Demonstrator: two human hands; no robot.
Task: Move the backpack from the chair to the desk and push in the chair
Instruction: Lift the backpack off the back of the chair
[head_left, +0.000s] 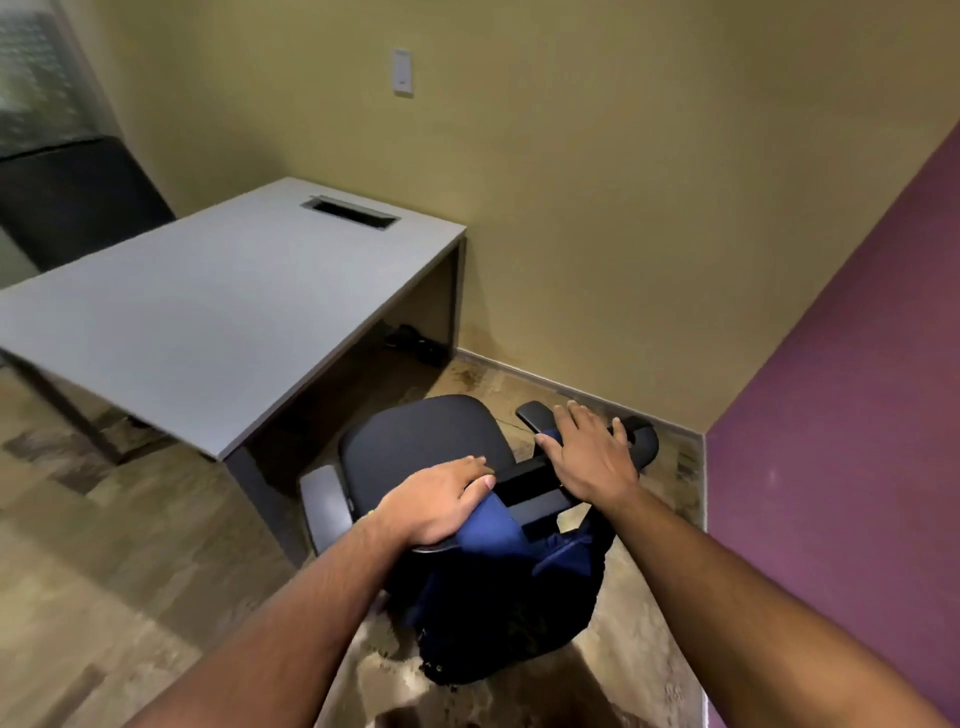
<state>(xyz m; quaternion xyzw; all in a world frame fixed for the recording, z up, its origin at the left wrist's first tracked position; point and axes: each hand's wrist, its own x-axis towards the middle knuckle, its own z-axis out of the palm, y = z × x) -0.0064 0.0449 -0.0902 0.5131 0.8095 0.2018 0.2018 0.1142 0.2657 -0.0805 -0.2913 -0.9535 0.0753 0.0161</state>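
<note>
A black office chair (423, 441) stands just off the corner of the grey desk (197, 312), its seat facing the desk. A blue and black backpack (498, 597) hangs over the chair's back, on the side nearest me. My left hand (436, 501) lies flat on the blue top of the backpack, fingers stretched out and not curled round anything. My right hand (589, 457) rests with fingers spread on the black top of the chair back, beside the right armrest (537, 415). The lower chair and its base are hidden by the backpack.
A cable slot (350, 212) is cut into the desk's far side. Another dark chair (72, 202) stands behind the desk at the left. A purple wall (841, 415) is close on the right, a yellow wall ahead. Dark shoes (415, 340) lie under the desk.
</note>
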